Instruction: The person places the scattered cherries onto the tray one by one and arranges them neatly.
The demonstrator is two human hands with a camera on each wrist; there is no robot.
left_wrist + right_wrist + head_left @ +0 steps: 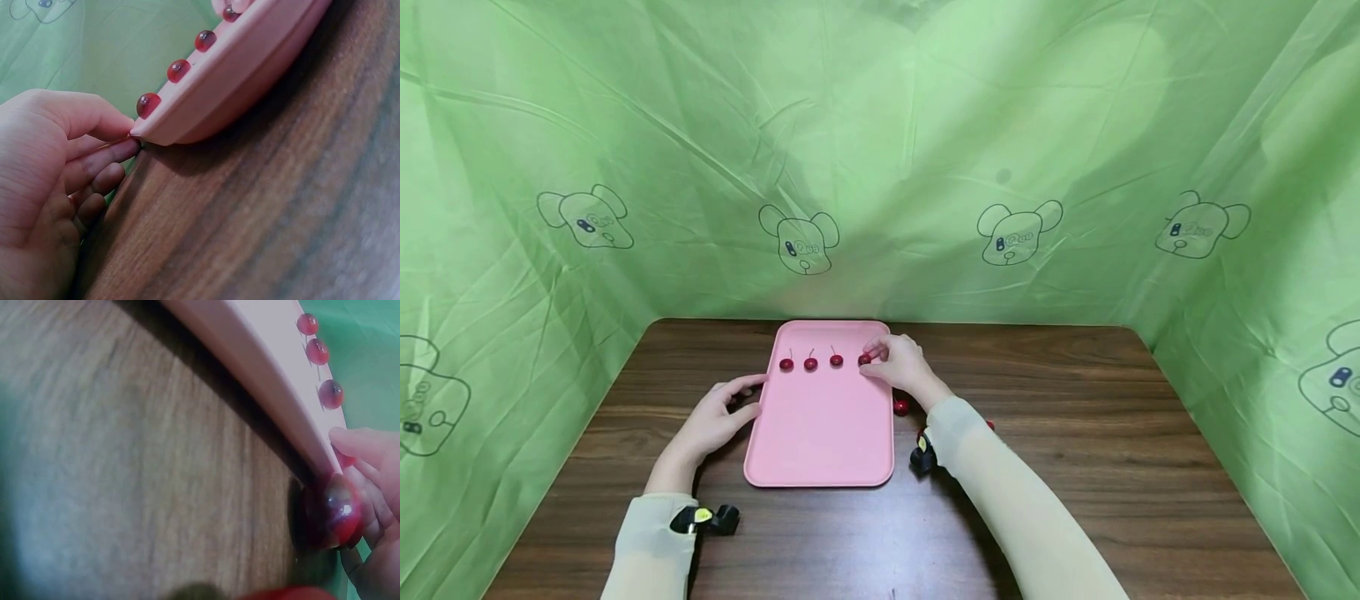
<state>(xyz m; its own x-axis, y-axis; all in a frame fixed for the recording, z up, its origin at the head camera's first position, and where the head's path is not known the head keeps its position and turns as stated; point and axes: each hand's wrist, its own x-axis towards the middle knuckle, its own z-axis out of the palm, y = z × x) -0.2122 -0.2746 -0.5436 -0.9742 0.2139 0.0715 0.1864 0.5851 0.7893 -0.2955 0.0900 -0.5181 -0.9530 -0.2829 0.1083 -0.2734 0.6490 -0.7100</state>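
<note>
A pink tray (820,433) lies on the table, with a row of three red cherries (810,364) with stems near its far end. To the right of that row, my right hand (898,362) pinches another cherry (865,359) between thumb and fingers, low over the tray. This cherry is partly covered by the fingertips in the right wrist view. My left hand (718,421) rests beside the tray's left edge, its fingertips touching the rim (153,134), with the other fingers loosely bent.
One more cherry (901,407) lies on the wooden table (1060,392) against the tray's right side, large in the right wrist view. Further red pieces (990,425) show partly behind the right sleeve. Green cloth (880,167) with printed bear heads hangs around the table.
</note>
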